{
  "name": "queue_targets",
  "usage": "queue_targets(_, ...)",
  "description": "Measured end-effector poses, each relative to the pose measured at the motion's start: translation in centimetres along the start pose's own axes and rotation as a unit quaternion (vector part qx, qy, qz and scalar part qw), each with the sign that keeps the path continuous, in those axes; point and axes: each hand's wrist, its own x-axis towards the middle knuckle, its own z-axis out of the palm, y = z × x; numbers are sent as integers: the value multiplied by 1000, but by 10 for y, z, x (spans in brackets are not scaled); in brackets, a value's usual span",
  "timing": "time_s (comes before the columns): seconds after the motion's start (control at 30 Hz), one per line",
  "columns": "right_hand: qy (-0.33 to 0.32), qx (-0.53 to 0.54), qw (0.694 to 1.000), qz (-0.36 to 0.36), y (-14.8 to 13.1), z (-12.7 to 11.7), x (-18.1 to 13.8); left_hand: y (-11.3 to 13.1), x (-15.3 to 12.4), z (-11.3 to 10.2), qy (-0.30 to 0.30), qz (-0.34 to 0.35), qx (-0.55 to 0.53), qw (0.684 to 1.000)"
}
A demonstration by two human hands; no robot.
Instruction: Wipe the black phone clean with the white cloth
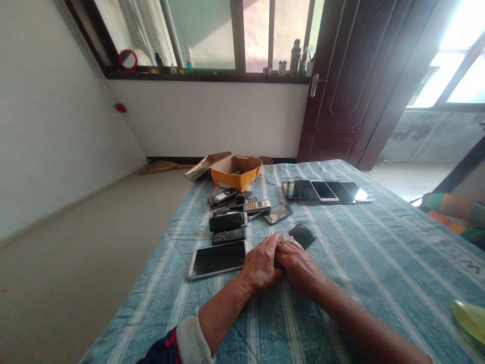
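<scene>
My left hand [263, 263] and my right hand [299, 260] meet above the near part of the bed. My left hand is closed round a dark phone [278, 264], mostly hidden by the fingers. Pressed on it, my right hand is closed over a whitish crumpled wipe [285, 238], of which only a bit shows. Just beyond my right hand lies a black smartphone [303, 235]. Left of my hands, a large white-framed smartphone [219, 260] lies face up. A black keypad phone [229, 236] and a dark slider phone [227, 221] lie behind it.
An orange cardboard box [237, 179] with its lid open stands at the bed's far edge. Several old phones [223, 196] lie in front of it, near a grey phone [278, 214]. A row of smartphones [324, 191] lies at the far right. Yellow-green plastic [470, 318] is at the right.
</scene>
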Motion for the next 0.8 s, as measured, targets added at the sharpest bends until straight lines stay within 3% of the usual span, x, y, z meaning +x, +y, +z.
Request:
queue_targets(0.17,11,-8,1000,-10,-2,0,-2,2,1,-3,-15,5,15,1000)
queue_targets(0.63,34,-133,990,-32,1,-3,-51,4,-6,-1,-18,44,70,996)
queue_targets(0.8,44,-165,985,-3,11,-3,-57,5,-6,-1,-26,36,76,996)
